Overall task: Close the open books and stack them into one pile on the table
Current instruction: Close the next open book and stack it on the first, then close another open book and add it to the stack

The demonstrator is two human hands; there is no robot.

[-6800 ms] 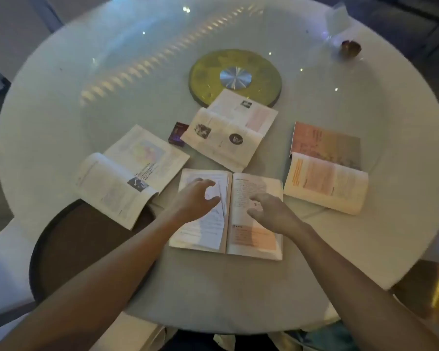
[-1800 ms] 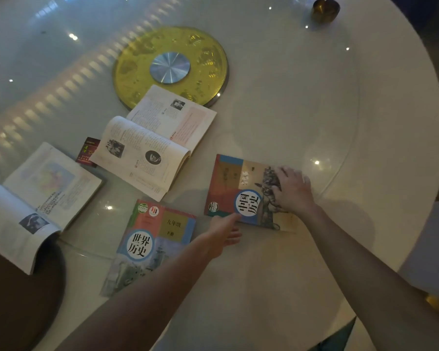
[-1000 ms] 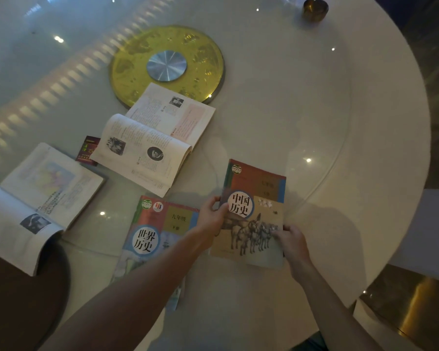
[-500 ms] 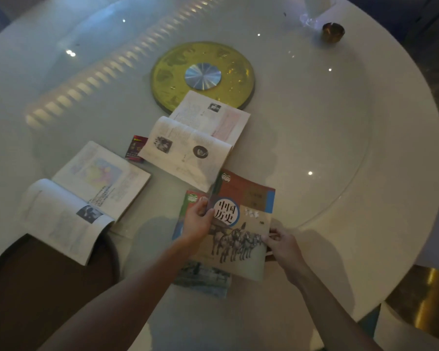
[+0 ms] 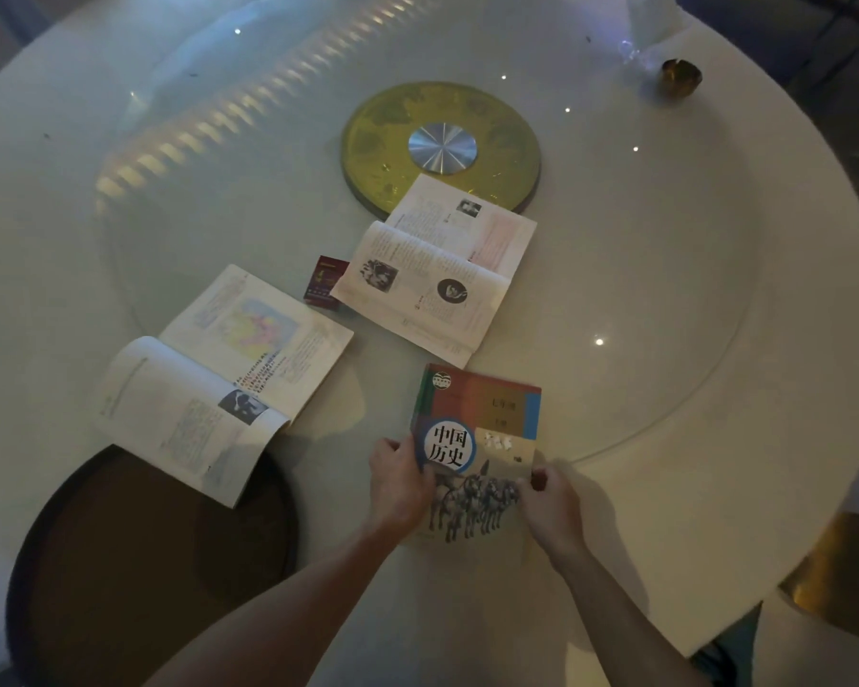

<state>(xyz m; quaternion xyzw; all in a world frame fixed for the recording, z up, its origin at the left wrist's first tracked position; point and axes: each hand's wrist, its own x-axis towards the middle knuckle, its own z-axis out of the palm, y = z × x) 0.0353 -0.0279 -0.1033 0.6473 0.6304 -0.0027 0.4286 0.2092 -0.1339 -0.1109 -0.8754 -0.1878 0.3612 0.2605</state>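
A closed book with a red-and-blue cover and horse figures point(image 5: 482, 428) lies near the table's front edge, covering the other closed book so that only a green sliver shows at its left side. My left hand point(image 5: 400, 480) grips its left edge and my right hand point(image 5: 549, 498) pinches its right edge. Two books remain open: one with a map page point(image 5: 229, 374) at the left, hanging over the table edge, and one with portrait pictures point(image 5: 432, 270) in the middle, just beyond the closed book.
The round white table point(image 5: 715, 438) carries a glass turntable with a gold disc point(image 5: 440, 146) at its centre. A small dark red card point(image 5: 324, 281) lies between the open books. A small brass bowl point(image 5: 681, 77) sits far right. A dark round stool point(image 5: 135, 562) stands below left.
Both hands have slid the horse-cover book left onto the other closed book, squaring it so the lower book is now almost fully hidden.
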